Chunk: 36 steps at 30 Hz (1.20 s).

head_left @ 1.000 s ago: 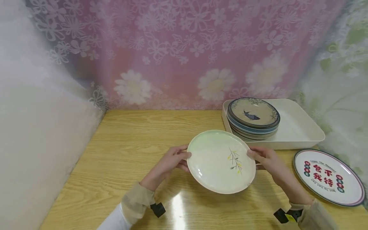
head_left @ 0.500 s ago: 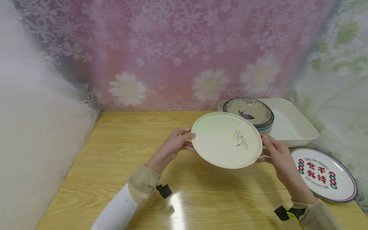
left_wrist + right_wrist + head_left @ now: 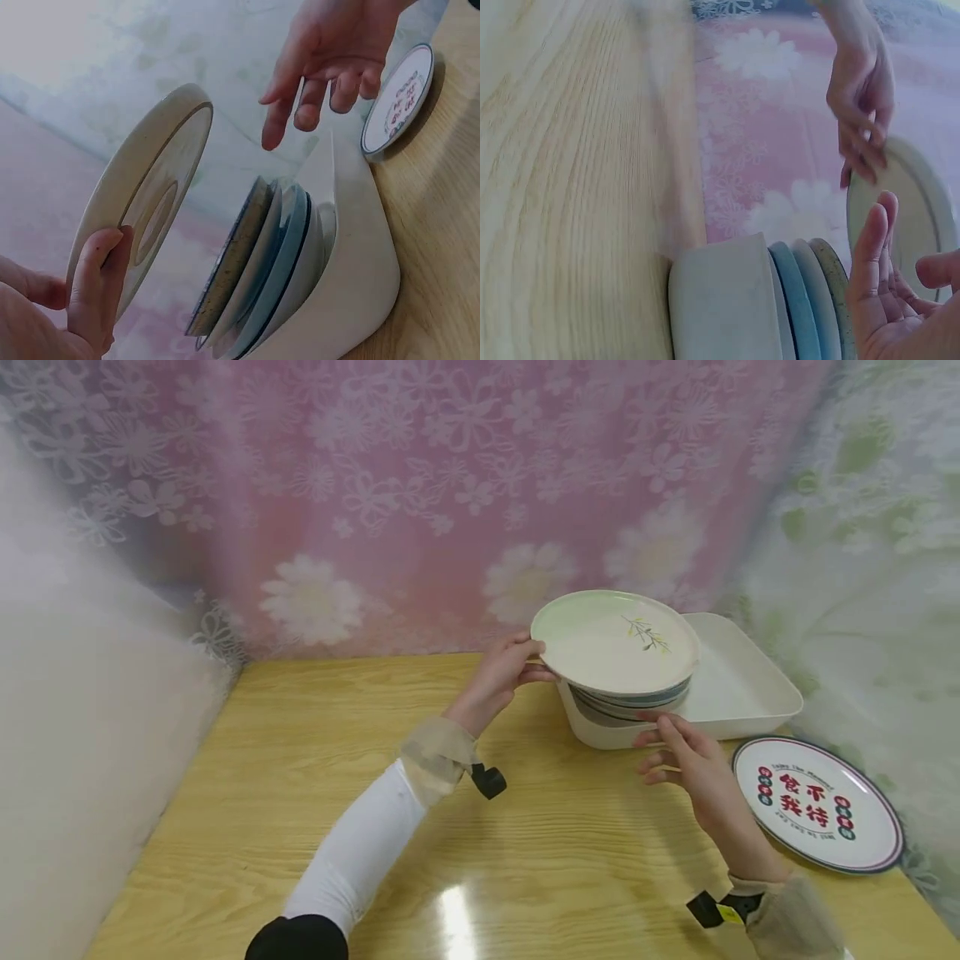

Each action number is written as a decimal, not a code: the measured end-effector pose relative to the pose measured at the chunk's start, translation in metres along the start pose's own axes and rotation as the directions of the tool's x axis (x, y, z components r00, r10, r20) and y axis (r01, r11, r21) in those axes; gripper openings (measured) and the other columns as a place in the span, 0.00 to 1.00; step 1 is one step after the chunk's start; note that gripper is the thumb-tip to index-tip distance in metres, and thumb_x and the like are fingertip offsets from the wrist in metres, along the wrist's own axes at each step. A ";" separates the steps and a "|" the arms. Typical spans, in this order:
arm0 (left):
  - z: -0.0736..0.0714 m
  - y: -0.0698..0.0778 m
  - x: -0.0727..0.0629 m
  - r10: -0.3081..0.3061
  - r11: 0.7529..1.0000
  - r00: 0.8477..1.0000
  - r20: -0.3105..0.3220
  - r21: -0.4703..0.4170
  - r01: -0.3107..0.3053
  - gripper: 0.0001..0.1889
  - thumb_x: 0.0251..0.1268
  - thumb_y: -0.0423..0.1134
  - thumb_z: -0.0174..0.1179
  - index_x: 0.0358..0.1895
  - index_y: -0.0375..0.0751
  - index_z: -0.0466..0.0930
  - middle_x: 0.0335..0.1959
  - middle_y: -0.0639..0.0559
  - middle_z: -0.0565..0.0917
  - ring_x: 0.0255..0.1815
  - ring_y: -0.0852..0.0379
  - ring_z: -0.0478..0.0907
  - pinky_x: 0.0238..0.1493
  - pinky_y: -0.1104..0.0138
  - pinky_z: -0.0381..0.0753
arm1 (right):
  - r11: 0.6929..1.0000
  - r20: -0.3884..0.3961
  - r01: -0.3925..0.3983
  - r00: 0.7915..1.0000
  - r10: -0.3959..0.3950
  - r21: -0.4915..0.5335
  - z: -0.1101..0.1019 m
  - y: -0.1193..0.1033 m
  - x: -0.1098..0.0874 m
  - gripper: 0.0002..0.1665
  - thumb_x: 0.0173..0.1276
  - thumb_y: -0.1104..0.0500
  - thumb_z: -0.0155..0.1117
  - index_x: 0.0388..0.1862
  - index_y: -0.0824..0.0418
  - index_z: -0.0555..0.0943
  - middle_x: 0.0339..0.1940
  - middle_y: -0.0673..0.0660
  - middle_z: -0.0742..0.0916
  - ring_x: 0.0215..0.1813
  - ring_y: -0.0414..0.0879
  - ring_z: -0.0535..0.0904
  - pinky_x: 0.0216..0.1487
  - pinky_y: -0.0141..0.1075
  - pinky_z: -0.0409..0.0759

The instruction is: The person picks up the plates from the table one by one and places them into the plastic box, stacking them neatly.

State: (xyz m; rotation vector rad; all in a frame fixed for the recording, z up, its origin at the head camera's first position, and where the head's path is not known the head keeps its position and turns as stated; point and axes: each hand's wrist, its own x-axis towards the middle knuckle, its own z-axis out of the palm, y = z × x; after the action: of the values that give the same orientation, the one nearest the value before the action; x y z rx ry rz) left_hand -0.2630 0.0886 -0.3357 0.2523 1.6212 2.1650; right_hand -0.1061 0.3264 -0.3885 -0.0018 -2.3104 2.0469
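My left hand [image 3: 501,677] grips the left edge of a cream plate [image 3: 611,647] with a small twig pattern, thumb on top and fingers underneath. In the left wrist view this plate [image 3: 161,176] is tilted and apart from a stack of dishes [image 3: 259,262] below it. The stack stands in the left part of a white rectangular bin [image 3: 753,672]; from above, the cream plate hides most of it. My right hand [image 3: 693,764] is in front of the bin with fingers loosely extended, holding nothing. The right wrist view shows it [image 3: 900,307] near the plate, with a gap between thumb and fingers.
A white oval plate with red characters and a dark rim [image 3: 817,802] lies on the wooden table [image 3: 337,760], right of the bin. A pink floral curtain [image 3: 420,527] hangs behind, and pale walls flank both sides.
The cream plate has moved away from me and over the stack in the bin. My right hand has let go of its right edge; the left hand keeps its hold.
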 end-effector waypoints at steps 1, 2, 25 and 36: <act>0.003 -0.001 0.005 0.007 1.000 1.000 -0.007 -0.006 -0.008 0.19 0.77 0.27 0.50 0.67 0.28 0.73 0.38 0.42 0.81 0.26 0.55 0.85 0.39 0.65 0.89 | 1.000 -0.003 -0.005 1.000 0.005 0.009 0.002 0.001 0.000 0.27 0.82 0.43 0.47 0.67 0.58 0.75 0.41 0.47 0.86 0.33 0.42 0.85 0.34 0.37 0.87; 0.006 -0.003 0.010 0.013 1.000 1.000 -0.014 -0.012 -0.014 0.19 0.76 0.27 0.50 0.67 0.27 0.73 0.37 0.42 0.81 0.26 0.55 0.85 0.38 0.65 0.89 | 1.000 -0.004 -0.007 1.000 0.007 0.017 0.003 0.002 0.000 0.27 0.82 0.43 0.47 0.67 0.58 0.75 0.41 0.47 0.86 0.33 0.42 0.85 0.34 0.38 0.87; 0.028 -0.024 0.045 0.024 1.000 0.994 -0.111 0.009 -0.023 0.12 0.75 0.25 0.48 0.46 0.21 0.81 0.39 0.30 0.86 0.29 0.44 0.89 0.36 0.65 0.89 | 0.995 -0.009 -0.081 0.997 0.082 0.065 0.015 0.026 -0.012 0.30 0.82 0.43 0.47 0.68 0.63 0.74 0.39 0.48 0.86 0.32 0.44 0.85 0.35 0.38 0.88; 0.024 -0.035 0.050 -0.010 0.998 0.996 -0.089 -0.056 0.005 0.22 0.75 0.25 0.49 0.70 0.27 0.69 0.50 0.23 0.82 0.16 0.57 0.83 0.26 0.70 0.86 | 0.994 -0.008 -0.102 0.995 0.102 0.038 0.022 0.025 -0.020 0.31 0.82 0.42 0.46 0.69 0.64 0.73 0.40 0.49 0.85 0.32 0.44 0.85 0.35 0.40 0.88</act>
State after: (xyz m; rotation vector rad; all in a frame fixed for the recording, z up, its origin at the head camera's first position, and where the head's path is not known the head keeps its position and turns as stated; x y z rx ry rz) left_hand -0.2908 0.1398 -0.3665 0.1349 1.6038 2.2413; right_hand -0.0885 0.3073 -0.4170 -0.1310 -2.3108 2.1320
